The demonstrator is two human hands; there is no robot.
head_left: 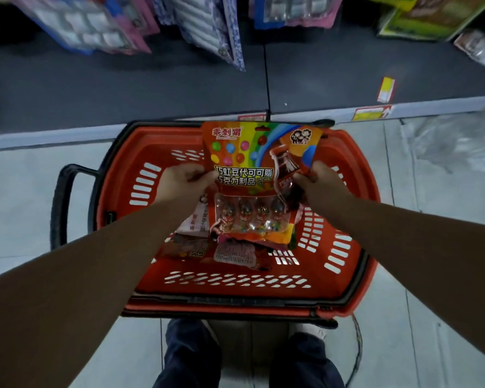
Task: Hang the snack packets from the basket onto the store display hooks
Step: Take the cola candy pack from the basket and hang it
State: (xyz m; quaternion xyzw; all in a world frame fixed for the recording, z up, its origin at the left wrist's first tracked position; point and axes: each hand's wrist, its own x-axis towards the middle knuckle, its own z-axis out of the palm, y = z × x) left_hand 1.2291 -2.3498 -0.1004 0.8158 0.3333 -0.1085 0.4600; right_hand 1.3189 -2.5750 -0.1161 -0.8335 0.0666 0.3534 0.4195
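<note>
A colourful snack packet [252, 163] with rainbow print, candy dots and small bottle-shaped sweets is held upright over the red basket [345, 278]. My left hand [184, 182] grips its left edge. My right hand [318, 182] pinches its right edge at about the same height. Under it, a few more snack packets [233, 252] lie flat on the basket floor, partly hidden by the held packet. Hanging packets [207, 26] on the display are visible at the top, blurred; the hooks themselves are not visible.
The basket stands on a pale tiled floor, its black handle [60, 203] lying out to the left. A dark low shelf [151, 88] with yellow price tags [385, 89] runs behind it. My legs and shoes [247, 357] are just below the basket. Crumpled clear plastic [454, 141] lies at right.
</note>
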